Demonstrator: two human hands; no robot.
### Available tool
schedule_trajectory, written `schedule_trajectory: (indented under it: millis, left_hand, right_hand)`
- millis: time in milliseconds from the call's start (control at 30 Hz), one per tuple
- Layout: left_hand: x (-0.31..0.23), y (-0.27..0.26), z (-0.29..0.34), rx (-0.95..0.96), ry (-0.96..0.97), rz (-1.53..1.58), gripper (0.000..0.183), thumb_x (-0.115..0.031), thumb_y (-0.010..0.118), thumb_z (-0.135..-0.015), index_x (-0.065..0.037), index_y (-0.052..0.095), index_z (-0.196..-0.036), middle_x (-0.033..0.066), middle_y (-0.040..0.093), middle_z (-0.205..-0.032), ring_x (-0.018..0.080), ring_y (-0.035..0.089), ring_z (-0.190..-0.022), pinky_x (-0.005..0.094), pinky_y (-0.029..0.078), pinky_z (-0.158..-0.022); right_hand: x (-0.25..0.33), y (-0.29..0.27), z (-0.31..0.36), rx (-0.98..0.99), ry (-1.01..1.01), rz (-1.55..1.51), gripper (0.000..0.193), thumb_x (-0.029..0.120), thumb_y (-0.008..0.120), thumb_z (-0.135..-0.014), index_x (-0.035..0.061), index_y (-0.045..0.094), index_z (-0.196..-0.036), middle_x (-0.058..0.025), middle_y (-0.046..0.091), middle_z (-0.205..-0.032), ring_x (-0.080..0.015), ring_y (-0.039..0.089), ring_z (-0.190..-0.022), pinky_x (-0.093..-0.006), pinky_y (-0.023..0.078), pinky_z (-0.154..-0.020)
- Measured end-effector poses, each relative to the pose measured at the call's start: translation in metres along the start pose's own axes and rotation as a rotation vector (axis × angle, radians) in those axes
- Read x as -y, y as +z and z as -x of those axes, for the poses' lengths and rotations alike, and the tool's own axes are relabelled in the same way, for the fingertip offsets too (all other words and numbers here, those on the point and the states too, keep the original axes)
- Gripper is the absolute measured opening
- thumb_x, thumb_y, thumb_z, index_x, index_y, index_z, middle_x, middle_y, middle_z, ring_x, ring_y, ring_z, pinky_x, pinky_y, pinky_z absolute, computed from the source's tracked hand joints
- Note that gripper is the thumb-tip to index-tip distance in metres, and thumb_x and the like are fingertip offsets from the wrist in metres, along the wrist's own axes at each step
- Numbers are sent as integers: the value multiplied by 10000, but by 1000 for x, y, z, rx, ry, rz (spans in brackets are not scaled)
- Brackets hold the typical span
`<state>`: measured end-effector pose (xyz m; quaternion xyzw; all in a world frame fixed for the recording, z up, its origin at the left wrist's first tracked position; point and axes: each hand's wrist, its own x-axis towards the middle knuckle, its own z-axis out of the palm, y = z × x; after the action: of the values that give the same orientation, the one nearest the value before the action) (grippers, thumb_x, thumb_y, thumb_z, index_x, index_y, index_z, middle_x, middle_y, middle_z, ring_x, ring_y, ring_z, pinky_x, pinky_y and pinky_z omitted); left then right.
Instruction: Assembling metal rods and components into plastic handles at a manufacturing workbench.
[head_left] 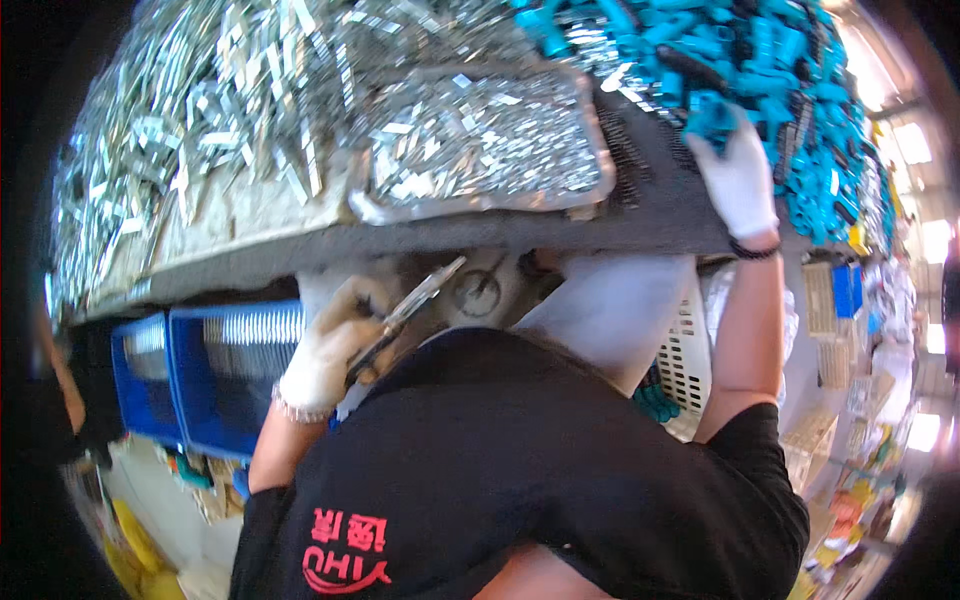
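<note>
Watching, we see the left hand [335,348] gripping a half-covered metal-tipped tool [425,292]; beyond it, the right hand [738,172] clasps a blurred teal part [710,114].

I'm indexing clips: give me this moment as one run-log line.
left hand: holds metal-and-black piece | right hand: on teal part at teal pile | bench: tray of small silver pieces, metal strips

left of centre, your left hand [335,350] partly hides the metal tool [425,290], and at upper left your blurred metal strips [225,135] run past the top edge.
</note>
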<state>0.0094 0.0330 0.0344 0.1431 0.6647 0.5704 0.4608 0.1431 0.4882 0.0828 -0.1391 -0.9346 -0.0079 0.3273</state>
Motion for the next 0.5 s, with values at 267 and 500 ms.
schedule_trajectory:
  millis: [267,500]
  left_hand:
    - [-1,-6,-4,36,-41,214,154,-172,511,-907,-25,547,-936,77,579,-660,93,449,-430,221,289,-386]
    - [-3,-5,-5,91,-71,277,132,-145,547,-874,-31,542,-942,99,587,-649,105,478,-425,222,309,-378]
  right_hand:
    - [130,-30,49,743,-96,-758,291,91,627,-941,-16,650,-1210,-98,637,-1095,-161,596,-1002,-285,474,-885]
    - [135,-4,67,646,366,-989,225,18,675,-851,-19,678,-1073,-75,673,-1020,-139,629,-908,-296,507,-834]
